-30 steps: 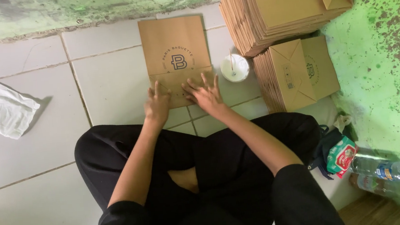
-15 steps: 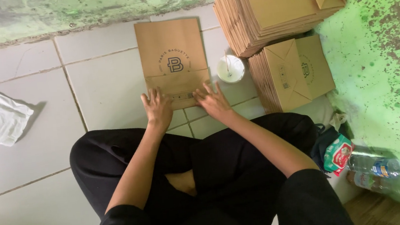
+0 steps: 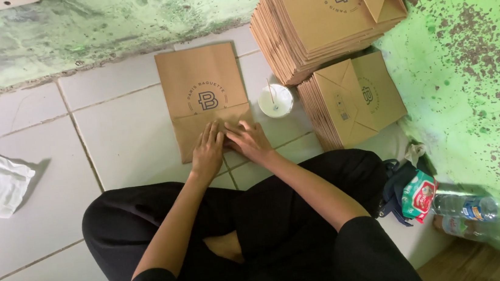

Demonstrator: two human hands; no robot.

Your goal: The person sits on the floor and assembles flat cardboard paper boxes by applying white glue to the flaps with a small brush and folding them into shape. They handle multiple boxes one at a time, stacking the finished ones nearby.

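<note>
On paper bag fold: L hand & R hand flat, fingers fwd.

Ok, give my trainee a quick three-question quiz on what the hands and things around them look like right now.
1. True or false: both hands press on the flat brown paper bag on the tile floor.
2. What stands just right of that bag?
3. The left hand and right hand are: A) side by side, B) far apart.

Key: 1 true. 2 a small white cup. 3 A.
</note>
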